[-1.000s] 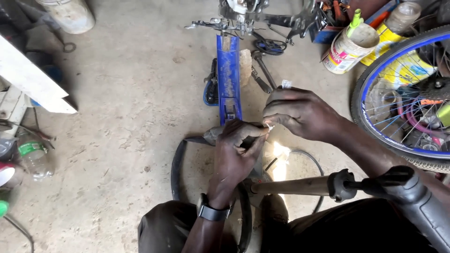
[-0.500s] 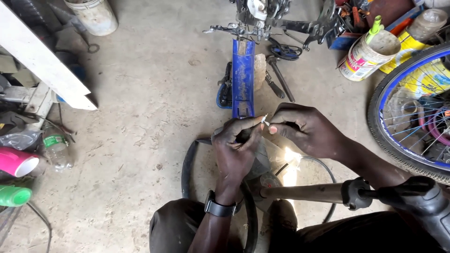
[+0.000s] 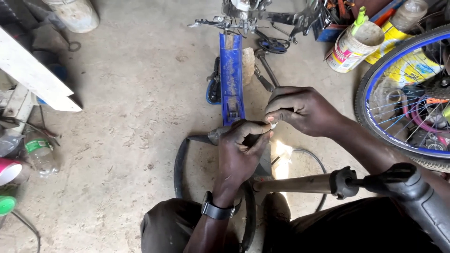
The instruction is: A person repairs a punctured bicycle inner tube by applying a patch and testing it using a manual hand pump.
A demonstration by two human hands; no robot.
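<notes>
My left hand [image 3: 241, 150] grips a black rubber inner tube [image 3: 180, 168] that loops over the concrete floor in front of my knees. My right hand [image 3: 300, 108] pinches a small pale valve piece [image 3: 273, 125] at the tube, fingertips touching those of the left hand. A dark watch sits on my left wrist [image 3: 216, 211]. A hand pump [image 3: 337, 182] with a brown barrel and black handle lies across my right leg, its thin hose [image 3: 309, 157] curling on the floor.
A blue metal stand [image 3: 231, 79] with bicycle parts lies just beyond my hands. A blue-rimmed spoked wheel [image 3: 393, 117] stands at right. A tin can [image 3: 351, 47] sits upper right. Plastic bottles [image 3: 40, 154], a white plank [image 3: 33, 75] and a bucket [image 3: 72, 14] are at left.
The view has drifted slightly and my hands stay together on the tube. The right hand's fingers have closed tighter over the valve piece.
</notes>
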